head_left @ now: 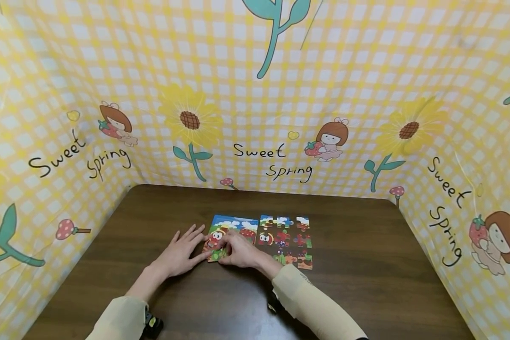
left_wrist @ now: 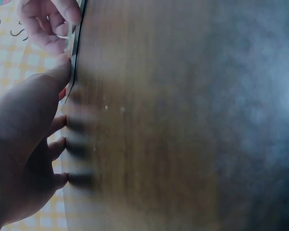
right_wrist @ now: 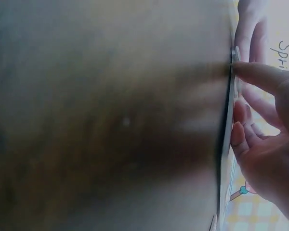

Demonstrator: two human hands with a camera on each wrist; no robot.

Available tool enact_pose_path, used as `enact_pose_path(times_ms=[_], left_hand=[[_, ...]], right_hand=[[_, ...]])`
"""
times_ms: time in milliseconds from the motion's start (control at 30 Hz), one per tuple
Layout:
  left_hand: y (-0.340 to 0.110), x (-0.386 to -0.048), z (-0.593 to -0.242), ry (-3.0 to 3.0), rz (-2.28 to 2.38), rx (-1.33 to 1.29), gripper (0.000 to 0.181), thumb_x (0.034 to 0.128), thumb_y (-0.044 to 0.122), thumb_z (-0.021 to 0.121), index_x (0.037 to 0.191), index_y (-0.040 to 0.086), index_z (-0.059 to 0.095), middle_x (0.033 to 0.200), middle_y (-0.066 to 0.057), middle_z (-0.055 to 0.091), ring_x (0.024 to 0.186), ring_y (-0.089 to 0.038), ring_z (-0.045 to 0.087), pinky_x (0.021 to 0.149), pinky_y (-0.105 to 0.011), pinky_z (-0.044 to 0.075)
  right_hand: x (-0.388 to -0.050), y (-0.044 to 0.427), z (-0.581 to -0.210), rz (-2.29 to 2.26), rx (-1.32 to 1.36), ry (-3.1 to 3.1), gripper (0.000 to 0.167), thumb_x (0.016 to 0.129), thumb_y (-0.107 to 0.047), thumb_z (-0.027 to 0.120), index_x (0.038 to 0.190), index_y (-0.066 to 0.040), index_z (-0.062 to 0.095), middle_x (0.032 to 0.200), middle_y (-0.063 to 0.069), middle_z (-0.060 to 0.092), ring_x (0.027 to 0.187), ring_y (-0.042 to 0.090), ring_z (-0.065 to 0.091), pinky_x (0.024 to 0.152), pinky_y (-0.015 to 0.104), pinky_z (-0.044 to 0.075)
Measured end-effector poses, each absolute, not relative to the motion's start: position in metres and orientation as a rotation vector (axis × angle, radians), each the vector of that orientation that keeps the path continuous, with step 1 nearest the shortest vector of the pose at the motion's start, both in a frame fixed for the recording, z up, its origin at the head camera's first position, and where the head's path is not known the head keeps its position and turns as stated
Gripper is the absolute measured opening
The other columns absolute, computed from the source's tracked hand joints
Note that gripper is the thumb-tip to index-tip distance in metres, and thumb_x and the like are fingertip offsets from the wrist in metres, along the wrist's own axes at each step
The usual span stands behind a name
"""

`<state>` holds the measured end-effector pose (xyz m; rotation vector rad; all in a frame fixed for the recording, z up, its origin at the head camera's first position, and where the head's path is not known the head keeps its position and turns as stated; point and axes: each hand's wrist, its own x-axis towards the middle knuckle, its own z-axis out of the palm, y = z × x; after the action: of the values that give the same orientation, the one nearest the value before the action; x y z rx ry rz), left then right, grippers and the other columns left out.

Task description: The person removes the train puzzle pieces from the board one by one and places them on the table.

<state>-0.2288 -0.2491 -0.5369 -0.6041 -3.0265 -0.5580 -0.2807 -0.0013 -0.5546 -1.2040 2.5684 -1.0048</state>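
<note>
A colourful picture puzzle (head_left: 233, 223), with blue sky, red shapes and green, lies flat on the brown table. My left hand (head_left: 182, 252) rests palm down at its left side, fingers spread, thumb along the lower left edge. Over the puzzle's lower left part, my right hand (head_left: 240, 251) has its thumb and curled fingers pinching what looks like a puzzle piece, mostly hidden by the fingers. In the right wrist view, the right thumb (right_wrist: 255, 74) reaches the puzzle's near edge. Right of the puzzle, several loose puzzle pieces (head_left: 301, 240) lie in rough rows; my right wrist comes close to the lower ones.
The dark wooden table (head_left: 348, 293) extends around the puzzle. A yellow checked cloth (head_left: 255, 113) with flowers and "Sweet Spring" lettering walls off the back and both sides. A black wrist device (head_left: 153, 325) sits at the left cuff.
</note>
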Motion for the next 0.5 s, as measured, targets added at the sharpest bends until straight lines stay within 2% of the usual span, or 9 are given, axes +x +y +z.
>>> enact_pose_path(times_ms=[267, 367, 500], left_hand=[[-0.248, -0.230, -0.542, -3.017, -0.564, -0.608, 0.056, 0.1075, 0.053, 0.067, 0.146, 0.012, 0.069, 0.174, -0.021, 0.045, 0.164, -0.051, 0.035, 0.123, -0.086, 0.025], [-0.248, -0.230, -0.542, -3.019, -0.567, -0.604, 0.056, 0.1079, 0.054, 0.066, 0.146, 0.012, 0.068, 0.174, -0.020, 0.044, 0.164, -0.051, 0.034, 0.124, -0.085, 0.024], [-0.249, -0.229, -0.542, -3.025, -0.564, -0.588, 0.056, 0.1085, 0.053, 0.066, 0.147, 0.012, 0.068, 0.175, -0.020, 0.044, 0.165, -0.050, 0.034, 0.124, -0.085, 0.024]], right_hand=[[-0.293, -0.008, -0.586, -0.866, -1.094, 2.729, 0.043, 0.089, -0.038, 0.094, 0.117, -0.014, 0.074, 0.116, 0.000, 0.064, 0.094, 0.005, 0.055, 0.082, 0.022, 0.052], [-0.289, -0.009, -0.584, -0.898, -1.046, 2.739, 0.038, 0.089, -0.035, 0.095, 0.113, -0.015, 0.073, 0.116, 0.001, 0.063, 0.095, 0.007, 0.052, 0.081, 0.023, 0.050], [-0.274, -0.010, -0.565, -1.047, -1.026, 2.696, 0.030, 0.094, -0.022, 0.090, 0.116, -0.011, 0.073, 0.113, 0.004, 0.069, 0.094, 0.009, 0.060, 0.081, 0.023, 0.054]])
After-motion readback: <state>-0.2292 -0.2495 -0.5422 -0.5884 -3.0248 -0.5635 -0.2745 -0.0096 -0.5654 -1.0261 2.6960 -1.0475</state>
